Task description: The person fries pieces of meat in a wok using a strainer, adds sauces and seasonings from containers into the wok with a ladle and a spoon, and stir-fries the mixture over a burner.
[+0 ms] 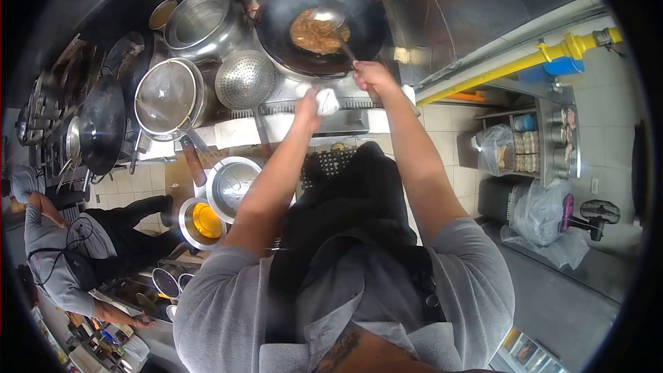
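My right hand (373,78) is closed round the handle of a metal ladle (327,16), whose bowl rests in the food (314,33) inside a black wok (273,22). Flames rise behind the wok's far rim. Close to the wok's near edge, my left hand (309,107) is closed on a folded white cloth (327,101), apart from the wok. A perforated metal skimmer (244,79) lies to the left of the wok, its handle pointing toward me.
Left of the skimmer are a mesh strainer (165,97) and a metal pot (197,18). Bowls, one with yellow contents (207,220), stand nearer. A co-worker (97,249) is at the far left. A yellow pipe (511,69) runs at right.
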Motion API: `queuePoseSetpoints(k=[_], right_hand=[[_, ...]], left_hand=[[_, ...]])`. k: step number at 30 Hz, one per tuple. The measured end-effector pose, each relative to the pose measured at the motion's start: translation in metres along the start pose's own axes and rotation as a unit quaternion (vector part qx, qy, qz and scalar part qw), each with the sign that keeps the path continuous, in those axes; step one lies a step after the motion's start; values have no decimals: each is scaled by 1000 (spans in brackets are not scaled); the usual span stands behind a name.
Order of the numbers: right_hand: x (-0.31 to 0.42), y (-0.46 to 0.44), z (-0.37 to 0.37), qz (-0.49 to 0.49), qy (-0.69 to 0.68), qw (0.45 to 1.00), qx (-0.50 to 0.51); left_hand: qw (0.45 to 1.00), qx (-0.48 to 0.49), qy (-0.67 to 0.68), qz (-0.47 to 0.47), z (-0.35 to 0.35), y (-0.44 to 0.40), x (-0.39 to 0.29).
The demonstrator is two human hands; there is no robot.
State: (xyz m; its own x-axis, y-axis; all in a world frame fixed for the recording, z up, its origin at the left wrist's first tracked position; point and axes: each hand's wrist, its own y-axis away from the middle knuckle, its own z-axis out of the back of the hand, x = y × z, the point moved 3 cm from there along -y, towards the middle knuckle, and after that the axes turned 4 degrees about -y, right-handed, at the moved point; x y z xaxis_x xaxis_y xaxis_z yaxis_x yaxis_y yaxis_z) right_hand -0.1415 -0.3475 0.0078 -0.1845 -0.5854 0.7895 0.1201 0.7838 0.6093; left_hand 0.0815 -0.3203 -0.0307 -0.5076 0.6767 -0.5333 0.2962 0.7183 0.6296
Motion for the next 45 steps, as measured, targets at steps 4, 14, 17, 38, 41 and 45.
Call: queuePoseSetpoints(k=[4,14,17,38,41,45], right_hand=[[-14,13,-16,-170,-452,847,222],[-2,40,0,-64,-207,963,161],[31,46,14,139,414,898,-59],[71,180,-3,111,722,653,-201],[95,227,5,129,695,682,-187],[94,200,21,135,668,713,-161]], left_hand=[[999,28,33,23,32,42,17],[997,21,-69,4,53,95,4],[996,26,-84,-2,41,89,-7],[995,-54,-78,10,-36,-110,0],[1000,4,-17,-10,-55,-42,-10],[999,-17,-35,8,-56,-52,-6]])
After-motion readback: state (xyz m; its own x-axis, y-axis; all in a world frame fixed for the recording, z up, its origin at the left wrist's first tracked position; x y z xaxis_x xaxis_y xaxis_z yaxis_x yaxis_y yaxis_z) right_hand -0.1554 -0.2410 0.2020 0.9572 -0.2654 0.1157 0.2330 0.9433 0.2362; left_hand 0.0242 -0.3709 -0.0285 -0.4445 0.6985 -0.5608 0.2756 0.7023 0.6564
